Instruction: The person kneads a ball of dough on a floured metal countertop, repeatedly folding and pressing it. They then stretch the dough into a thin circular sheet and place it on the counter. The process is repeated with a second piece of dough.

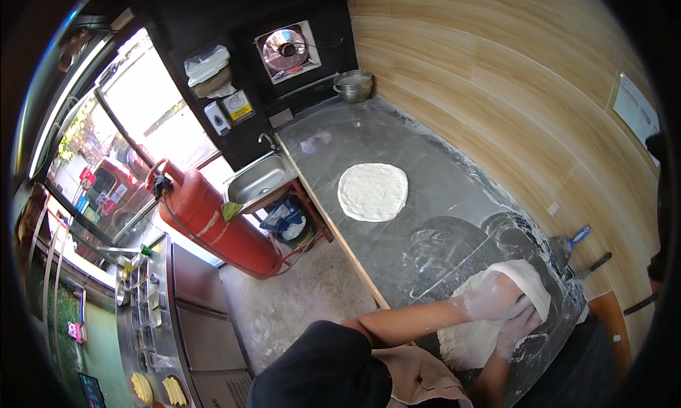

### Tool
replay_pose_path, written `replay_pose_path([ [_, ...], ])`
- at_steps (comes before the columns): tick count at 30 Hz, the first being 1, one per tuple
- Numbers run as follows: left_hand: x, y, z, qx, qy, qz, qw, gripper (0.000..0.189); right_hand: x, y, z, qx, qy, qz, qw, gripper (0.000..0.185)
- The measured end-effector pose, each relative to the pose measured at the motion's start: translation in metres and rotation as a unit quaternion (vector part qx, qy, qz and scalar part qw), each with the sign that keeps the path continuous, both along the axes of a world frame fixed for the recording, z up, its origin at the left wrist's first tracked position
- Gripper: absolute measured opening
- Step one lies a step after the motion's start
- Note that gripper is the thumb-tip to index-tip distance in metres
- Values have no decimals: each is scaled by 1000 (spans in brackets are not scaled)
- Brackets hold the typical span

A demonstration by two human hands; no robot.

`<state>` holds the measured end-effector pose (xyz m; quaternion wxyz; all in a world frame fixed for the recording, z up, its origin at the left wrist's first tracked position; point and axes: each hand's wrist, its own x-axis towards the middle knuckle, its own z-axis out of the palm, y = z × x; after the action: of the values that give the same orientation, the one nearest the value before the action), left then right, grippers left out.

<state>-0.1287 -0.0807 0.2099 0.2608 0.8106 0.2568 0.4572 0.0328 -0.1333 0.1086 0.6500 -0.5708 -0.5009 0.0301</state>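
My left hand (pixel 492 297), dusted with flour, reaches across the worktop to a sheet of white dough (pixel 526 285). The dough folds over and beyond its fingers. Close below, my right hand (pixel 517 328) grips the near side of the same dough, and the two hands almost meet. Under and beside them lies a pale mass (pixel 463 344) with a crumbly edge; whether it is flour or more dough, I cannot tell. A flattened round of dough (pixel 372 192) rests farther off on the grey worktop (pixel 319 161), apart from both hands.
A blue-handled scraper (pixel 579 235) and another dark-handled tool (pixel 598 264) lean by the tiled wall (pixel 511 89). A metal bowl (pixel 354 87) stands in the far corner. Left of the worktop are a sink (pixel 260 178), a red gas cylinder (pixel 218 222) and a steel prep counter (pixel 159 280).
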Motion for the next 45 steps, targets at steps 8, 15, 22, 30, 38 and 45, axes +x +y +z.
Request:
replay_pose_path([
  [8,39,-43,-49,-347,-279,98,890,34,-23,13,81,42,-451,-93,887,29],
  [15,22,-3,-56,77,-50,173,981,15,11,-32,94,31,-221,17,975,23],
  [22,28,-14,30,-296,-271,-163,901,17,3,-49,98,57,243,45,967,13],
  [30,17,-4,49,-126,-186,-87,971,19,4,-63,110,109,19,-49,993,10],
  [38,57,-42,50,108,-12,-126,986,17,-20,-70,66,-115,-175,-99,973,17],
  [45,84,-87,4,236,-25,35,971,20,-7,-53,46,-80,-198,-8,977,21],
])
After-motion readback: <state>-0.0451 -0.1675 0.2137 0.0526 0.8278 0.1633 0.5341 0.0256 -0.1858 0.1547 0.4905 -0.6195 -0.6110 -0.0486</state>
